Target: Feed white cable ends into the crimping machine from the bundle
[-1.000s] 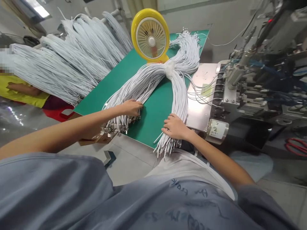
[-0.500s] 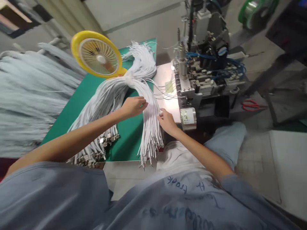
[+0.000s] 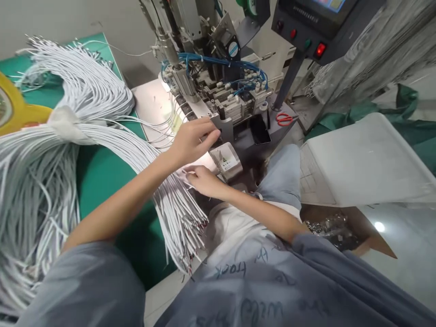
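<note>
A long bundle of thin white cables [image 3: 116,143] lies across the green mat, its cut ends fanned out toward my lap. My left hand [image 3: 192,141] is at the front of the bench machine [image 3: 218,97], thumb and fingers drawn together; what they hold, if anything, is hidden. Just below it, my right hand [image 3: 206,181] pinches at the right edge of the bundle, seemingly on a white cable whose tip is hard to make out. Several white cables run from the bundle's side over the lit plate [image 3: 150,102] into the machine. A white wrap [image 3: 66,125] ties the bundle.
A yellow fan [image 3: 23,113] stands at the left on the green mat [image 3: 102,168]. Beside the machine are red-handled scissors [image 3: 284,119], a black tray [image 3: 259,129] and a labelled metal box [image 3: 226,161]. A control panel [image 3: 316,27] rises at upper right; a white bin [image 3: 371,159] stands at right.
My view has swung right toward the machine. My left hand has moved from above the cable bundle to the machine front; my right hand stays by the bundle's right edge.
</note>
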Tool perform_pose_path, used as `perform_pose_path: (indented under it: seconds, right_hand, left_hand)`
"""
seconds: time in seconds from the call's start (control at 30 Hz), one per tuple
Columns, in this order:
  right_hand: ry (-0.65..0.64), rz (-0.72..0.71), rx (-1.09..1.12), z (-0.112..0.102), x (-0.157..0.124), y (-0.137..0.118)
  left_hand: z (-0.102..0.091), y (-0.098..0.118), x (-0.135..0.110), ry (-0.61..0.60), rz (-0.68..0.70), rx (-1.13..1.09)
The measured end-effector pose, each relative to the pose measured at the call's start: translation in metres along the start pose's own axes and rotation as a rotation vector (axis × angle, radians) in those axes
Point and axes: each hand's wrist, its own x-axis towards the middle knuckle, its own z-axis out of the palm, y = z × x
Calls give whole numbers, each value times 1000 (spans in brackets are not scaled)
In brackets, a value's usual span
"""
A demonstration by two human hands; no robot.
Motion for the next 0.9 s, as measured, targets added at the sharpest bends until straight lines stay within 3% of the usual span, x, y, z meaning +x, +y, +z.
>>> perform_pose_path:
  seconds: [0.1,0.17,0.27,0.33,0.4,0.53,0.63,0.83,0.9]
  right_hand:
    - [-77,-124,-57,-24,-17,5]
    - [-35,-143,-112,-43,-24,9]
    - [203,-109,-45,-70,-18,16]
    - [371,-115,135,-85,-7,17]
    - [451,-118,354,-95,6,14]
    - [366,-98,688,-101,22,3]
    - [307,-89,775,-97,29,-2]
    - [429,-219,507,-92,36,4]
    - [408,-256,417,-96,35,6]
  left_hand:
    - [5,-4,-7,-123,-13,-189]
    - [10,-7,-12,-138,-51,-275]
    - [14,-13,-18,-80,-109,-286]
    - [15,-17,-20,-24,-120,-267]
    - [15,-21,-21,38,-103,-275]
    - [14,-28,-21,187,-93,-295]
    - [15,-30,-23,287,-143,-334]
    - [15,-31,-24,274,-132,-433]
    - [16,-31,-23,251,-124,-474]
